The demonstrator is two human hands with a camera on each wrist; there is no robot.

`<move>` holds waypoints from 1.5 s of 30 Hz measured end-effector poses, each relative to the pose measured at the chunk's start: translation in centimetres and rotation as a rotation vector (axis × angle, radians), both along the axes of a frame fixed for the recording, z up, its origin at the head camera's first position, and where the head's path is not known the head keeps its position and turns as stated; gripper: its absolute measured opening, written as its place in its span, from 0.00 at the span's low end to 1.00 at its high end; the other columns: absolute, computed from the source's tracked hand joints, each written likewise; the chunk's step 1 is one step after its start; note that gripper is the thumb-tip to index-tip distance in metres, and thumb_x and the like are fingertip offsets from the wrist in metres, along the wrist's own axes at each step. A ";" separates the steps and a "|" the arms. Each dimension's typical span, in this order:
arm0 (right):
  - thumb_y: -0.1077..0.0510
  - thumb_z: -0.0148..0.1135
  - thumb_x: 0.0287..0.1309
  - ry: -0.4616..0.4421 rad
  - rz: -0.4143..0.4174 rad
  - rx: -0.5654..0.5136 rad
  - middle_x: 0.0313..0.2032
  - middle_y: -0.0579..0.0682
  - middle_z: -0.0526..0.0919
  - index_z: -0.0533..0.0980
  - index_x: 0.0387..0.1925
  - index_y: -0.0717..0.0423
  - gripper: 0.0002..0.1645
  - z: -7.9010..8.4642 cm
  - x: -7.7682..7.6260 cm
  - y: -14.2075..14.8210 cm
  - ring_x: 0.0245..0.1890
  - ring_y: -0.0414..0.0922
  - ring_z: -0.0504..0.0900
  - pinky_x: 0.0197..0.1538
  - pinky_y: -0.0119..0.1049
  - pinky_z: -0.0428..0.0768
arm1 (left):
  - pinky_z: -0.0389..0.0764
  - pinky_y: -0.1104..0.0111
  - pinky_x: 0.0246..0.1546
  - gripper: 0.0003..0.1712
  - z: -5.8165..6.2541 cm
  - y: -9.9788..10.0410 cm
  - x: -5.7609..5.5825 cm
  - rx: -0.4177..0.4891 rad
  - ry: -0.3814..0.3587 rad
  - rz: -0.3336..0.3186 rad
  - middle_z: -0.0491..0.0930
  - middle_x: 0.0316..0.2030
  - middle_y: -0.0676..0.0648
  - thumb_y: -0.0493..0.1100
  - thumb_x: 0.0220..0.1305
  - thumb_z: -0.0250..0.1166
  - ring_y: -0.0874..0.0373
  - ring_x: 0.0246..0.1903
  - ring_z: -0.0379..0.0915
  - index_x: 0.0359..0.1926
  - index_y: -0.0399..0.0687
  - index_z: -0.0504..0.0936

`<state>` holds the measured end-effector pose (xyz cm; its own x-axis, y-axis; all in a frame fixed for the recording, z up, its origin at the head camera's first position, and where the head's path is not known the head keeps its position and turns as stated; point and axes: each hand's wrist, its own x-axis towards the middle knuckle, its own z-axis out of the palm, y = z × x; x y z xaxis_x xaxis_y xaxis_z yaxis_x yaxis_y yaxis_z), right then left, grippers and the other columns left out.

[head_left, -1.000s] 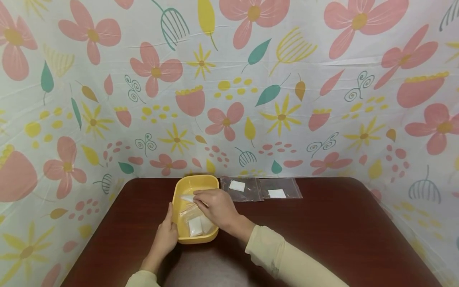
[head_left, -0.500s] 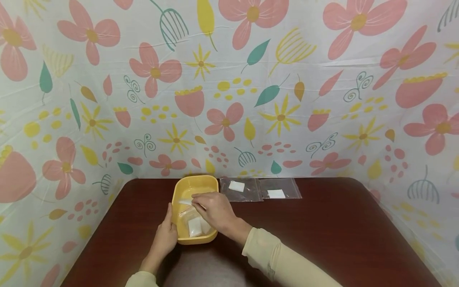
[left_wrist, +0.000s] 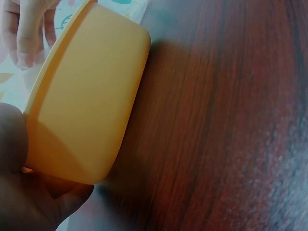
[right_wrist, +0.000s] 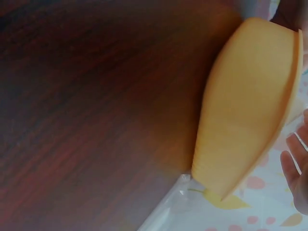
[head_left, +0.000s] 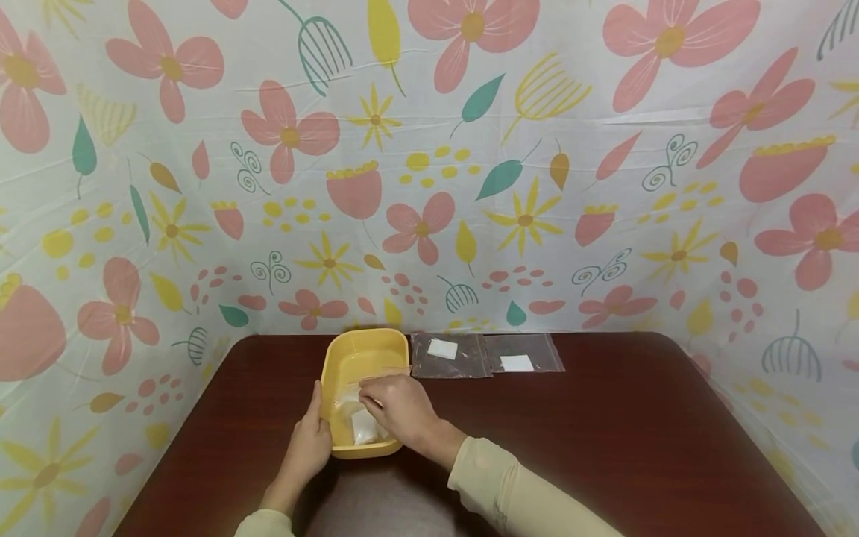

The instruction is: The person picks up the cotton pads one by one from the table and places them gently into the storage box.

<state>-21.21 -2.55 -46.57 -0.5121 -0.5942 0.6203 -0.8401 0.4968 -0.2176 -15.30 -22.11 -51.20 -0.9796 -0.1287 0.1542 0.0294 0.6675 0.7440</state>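
Note:
A yellow plastic tub stands at the back left of the table. My left hand grips its left side, the thumb up along the rim. In the left wrist view, the fingers of my left hand wrap the near end of the tub. Over the tub's middle, my right hand pinches a clear zip bag between thumb and fingertips. Below it in the tub lies a clear bag with a white square inside, partly covered by the right hand. The right wrist view catches my right hand above the rim.
Two flat clear zip bags lie right of the tub along the back edge: the nearer one with a white square, the other with a white square. A flowered cloth hangs behind the dark red-brown table.
My right hand has shifted slightly toward the near end of the tub. The pinched bag has turned, and its clear edge now stretches across to the right rim. My left hand stays put.

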 end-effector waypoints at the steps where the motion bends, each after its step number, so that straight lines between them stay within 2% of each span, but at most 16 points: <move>1: 0.58 0.69 0.62 -0.007 0.001 0.006 0.43 0.42 0.89 0.89 0.36 0.49 0.05 -0.2 0.1 0.0 0.45 0.37 0.86 0.49 0.32 0.81 | 0.71 0.41 0.57 0.39 0.0 0.0 0.0 -0.001 0.000 0.000 0.64 0.66 0.24 0.27 0.68 0.43 0.34 0.58 0.71 0.79 0.35 0.45; 4: 0.58 0.69 0.61 -0.007 0.001 0.021 0.41 0.41 0.89 0.88 0.34 0.48 0.04 -0.7 0.3 -0.2 0.43 0.36 0.86 0.47 0.31 0.82 | 0.71 0.41 0.57 0.40 -0.1 0.0 0.0 0.000 -0.001 -0.001 0.64 0.66 0.24 0.27 0.68 0.43 0.34 0.58 0.71 0.79 0.36 0.45; 7: 0.59 0.69 0.60 -0.001 -0.003 0.037 0.30 0.37 0.87 0.85 0.26 0.46 0.07 -1.2 0.4 -0.4 0.32 0.32 0.83 0.36 0.27 0.80 | 0.70 0.41 0.58 0.40 -0.1 0.0 0.1 0.002 -0.007 -0.005 0.64 0.67 0.25 0.27 0.68 0.43 0.34 0.60 0.69 0.79 0.37 0.44; 11: 0.60 0.68 0.58 -0.016 0.001 0.053 0.16 0.35 0.69 0.72 0.17 0.44 0.19 -1.8 0.4 -0.6 0.19 0.30 0.67 0.24 0.24 0.66 | 0.69 0.42 0.60 0.40 -0.1 -0.1 0.0 0.004 -0.005 -0.008 0.64 0.67 0.25 0.27 0.68 0.43 0.34 0.62 0.67 0.79 0.37 0.44; 15: 0.61 0.68 0.57 -0.046 -0.006 0.094 0.15 0.34 0.62 0.66 0.15 0.43 0.23 -2.0 0.4 -0.7 0.18 0.31 0.61 0.23 0.23 0.60 | 0.70 0.42 0.59 0.40 0.0 -0.1 0.0 -0.007 0.012 -0.008 0.65 0.66 0.25 0.26 0.68 0.43 0.33 0.61 0.68 0.79 0.36 0.45; 21: 0.57 0.68 0.58 -0.092 -0.051 0.226 0.15 0.32 0.69 0.77 0.17 0.41 0.15 -1.9 0.4 -0.7 0.17 0.30 0.63 0.22 0.25 0.64 | 0.71 0.42 0.58 0.39 0.3 0.0 0.1 -0.021 0.017 -0.008 0.65 0.65 0.24 0.26 0.69 0.44 0.33 0.60 0.69 0.79 0.36 0.45; 25: 0.55 0.68 0.59 -0.111 -0.067 0.271 0.18 0.31 0.75 0.82 0.21 0.40 0.11 -1.8 0.4 -0.8 0.19 0.29 0.66 0.24 0.27 0.68 | 0.71 0.42 0.58 0.39 0.5 0.1 0.0 -0.015 0.016 -0.009 0.65 0.66 0.24 0.26 0.68 0.44 0.34 0.60 0.70 0.79 0.35 0.45; 37: 0.53 0.70 0.57 -0.143 -0.072 0.271 0.23 0.31 0.81 0.86 0.27 0.40 0.04 -1.6 0.7 -0.7 0.23 0.30 0.75 0.27 0.29 0.74 | 0.73 0.43 0.54 0.40 0.0 0.0 -0.1 -0.007 -0.004 0.011 0.66 0.64 0.23 0.27 0.68 0.43 0.39 0.51 0.74 0.79 0.37 0.45; 45: 0.53 0.69 0.58 -0.128 -0.070 0.269 0.20 0.32 0.78 0.83 0.25 0.40 0.07 -1.4 0.7 -0.6 0.20 0.30 0.72 0.26 0.29 0.72 | 0.73 0.43 0.54 0.40 0.1 0.1 -0.2 0.001 0.003 0.009 0.66 0.64 0.23 0.27 0.68 0.43 0.40 0.48 0.74 0.79 0.37 0.45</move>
